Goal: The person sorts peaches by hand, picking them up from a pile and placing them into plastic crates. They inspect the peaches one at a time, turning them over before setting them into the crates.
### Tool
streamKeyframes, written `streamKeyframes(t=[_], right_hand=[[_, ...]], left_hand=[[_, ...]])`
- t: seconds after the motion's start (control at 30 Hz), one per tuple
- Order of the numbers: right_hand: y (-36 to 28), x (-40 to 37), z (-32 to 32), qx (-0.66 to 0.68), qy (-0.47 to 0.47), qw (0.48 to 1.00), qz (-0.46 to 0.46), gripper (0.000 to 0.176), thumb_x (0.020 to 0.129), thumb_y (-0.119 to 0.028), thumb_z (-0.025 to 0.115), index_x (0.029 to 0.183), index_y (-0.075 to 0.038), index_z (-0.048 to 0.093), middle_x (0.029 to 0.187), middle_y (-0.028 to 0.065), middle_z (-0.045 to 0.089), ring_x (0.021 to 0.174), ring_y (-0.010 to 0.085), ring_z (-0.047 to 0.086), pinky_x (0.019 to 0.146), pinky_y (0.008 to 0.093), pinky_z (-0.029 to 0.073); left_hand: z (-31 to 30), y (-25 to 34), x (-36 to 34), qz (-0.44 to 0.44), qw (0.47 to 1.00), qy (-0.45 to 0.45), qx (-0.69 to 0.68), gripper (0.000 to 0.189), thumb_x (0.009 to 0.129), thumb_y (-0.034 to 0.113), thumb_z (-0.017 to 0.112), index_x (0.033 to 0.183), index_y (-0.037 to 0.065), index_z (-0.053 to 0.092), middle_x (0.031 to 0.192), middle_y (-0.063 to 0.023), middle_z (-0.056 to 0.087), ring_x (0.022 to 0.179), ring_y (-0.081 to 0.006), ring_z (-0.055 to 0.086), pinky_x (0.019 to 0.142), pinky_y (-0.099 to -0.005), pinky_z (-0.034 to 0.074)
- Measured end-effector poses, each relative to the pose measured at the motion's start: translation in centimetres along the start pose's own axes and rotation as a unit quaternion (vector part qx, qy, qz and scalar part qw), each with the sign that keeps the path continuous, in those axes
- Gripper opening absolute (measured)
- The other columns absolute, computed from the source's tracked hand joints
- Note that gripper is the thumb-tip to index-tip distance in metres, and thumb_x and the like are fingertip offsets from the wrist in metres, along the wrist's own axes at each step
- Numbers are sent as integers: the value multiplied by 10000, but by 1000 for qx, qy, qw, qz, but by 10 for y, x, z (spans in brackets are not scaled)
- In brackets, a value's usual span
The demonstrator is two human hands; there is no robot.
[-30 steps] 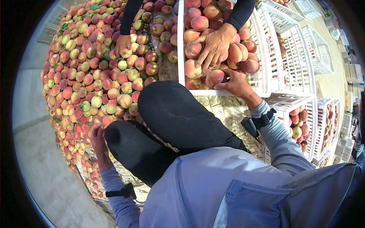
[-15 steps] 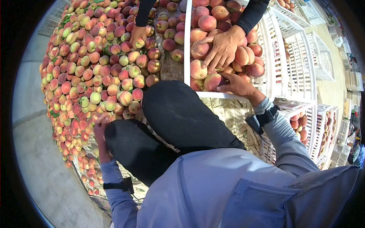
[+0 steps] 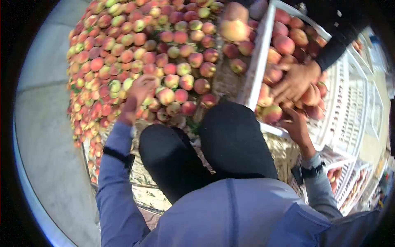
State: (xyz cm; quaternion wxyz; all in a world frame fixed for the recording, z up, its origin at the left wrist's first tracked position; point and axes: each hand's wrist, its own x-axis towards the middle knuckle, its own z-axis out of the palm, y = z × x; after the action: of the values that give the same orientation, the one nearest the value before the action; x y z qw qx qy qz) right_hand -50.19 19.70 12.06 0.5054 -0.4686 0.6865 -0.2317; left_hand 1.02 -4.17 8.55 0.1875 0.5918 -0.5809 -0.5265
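Observation:
My left hand (image 3: 142, 88), somewhat blurred, reaches over the loose peaches (image 3: 166, 96) with its fingers stretched forward and nothing visible in them. At the near side of a white plastic crate (image 3: 257, 61), my right hand (image 3: 297, 126) has its thumb and fingers apart, fingertips right by a yellow-red peach (image 3: 272, 114). Larger peaches fill much of the crate. Another person's hand (image 3: 297, 82), in a black sleeve, lies spread over the peaches just beyond my right hand.
Two blurred large peaches (image 3: 234, 24) show left of the crate's far end. More white crates (image 3: 349, 107) stand at the right, some holding peaches. My knees (image 3: 236, 131) are close to the crate's near corner. Concrete floor (image 3: 45, 123) lies at the left.
My left hand has moved from beside my knee forward over the loose peaches. My right hand has drawn slightly off the peach. The other person's left-side hand has left the pile; the view has shifted.

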Motion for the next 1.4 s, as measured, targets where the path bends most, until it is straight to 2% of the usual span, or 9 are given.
streamKeyframes(t=[0.1,0.3,0.43,0.67,0.87,1.07,1.1,1.23,1.4], right_hand=[[-7,-9,9,-64,82,995,2,570,720,-47,789,1253,43,606,1013,141,707,894,209,691,765,306,551],[-15,-20,24,-30,171,980,93,510,721,-35,791,1204,26,641,1050,122,728,759,163,704,679,291,547],[-13,-20,25,-2,180,975,129,485,715,-26,803,1176,16,657,853,98,729,666,136,672,615,269,526],[-27,-17,22,-56,171,976,121,461,689,-120,848,1113,-24,695,771,85,698,630,142,656,595,288,520],[-19,-20,22,-61,191,976,83,457,668,-110,846,1094,-26,702,948,83,689,714,175,676,656,293,547],[-15,-18,18,-96,180,979,-10,484,664,-96,834,1101,13,657,1078,113,627,927,256,665,748,322,564],[-23,-19,14,-82,158,984,-22,465,701,-90,810,1115,23,631,1105,122,616,936,260,662,794,329,561],[-18,-22,11,44,132,989,-56,588,790,-81,743,1324,23,520,1194,143,638,1084,250,651,920,335,532],[-1,-23,3,137,103,984,-41,722,831,-145,701,1449,18,366,1247,227,630,1151,297,625,1004,374,476]], left_hand=[[21,25,39,56,987,11,147,286,832,199,720,1046,12,684,1008,-102,686,855,-173,671,747,-324,534],[76,40,118,21,947,-117,299,362,820,149,680,1161,37,626,1080,-127,659,957,-204,661,800,-343,532],[118,0,166,328,851,-64,406,409,840,174,655,1226,60,583,1049,-200,664,904,-403,665,787,-485,533],[164,-36,225,235,713,-150,643,354,819,216,624,1133,52,614,1064,-187,675,924,-344,688,769,-470,551],[137,28,175,146,816,-137,542,696,664,304,802,1262,46,556,1164,-247,627,1060,-382,628,892,-440,522],[119,104,117,59,975,-204,62,632,718,253,825,1230,7,547,1138,-100,636,1042,-215,624,890,-357,514],[125,139,92,157,961,-207,99,641,742,227,826,1277,44,526,1124,-26,604,1054,-138,577,928,-313,484],[151,222,27,358,878,-272,165,795,599,40,838,1315,75,494,1265,-51,547,1207,-172,519,1058,-333,416],[206,256,-14,284,869,-404,42,724,632,-71,743,1292,123,517,1248,-39,583,1185,-181,551,1018,-312,446]])
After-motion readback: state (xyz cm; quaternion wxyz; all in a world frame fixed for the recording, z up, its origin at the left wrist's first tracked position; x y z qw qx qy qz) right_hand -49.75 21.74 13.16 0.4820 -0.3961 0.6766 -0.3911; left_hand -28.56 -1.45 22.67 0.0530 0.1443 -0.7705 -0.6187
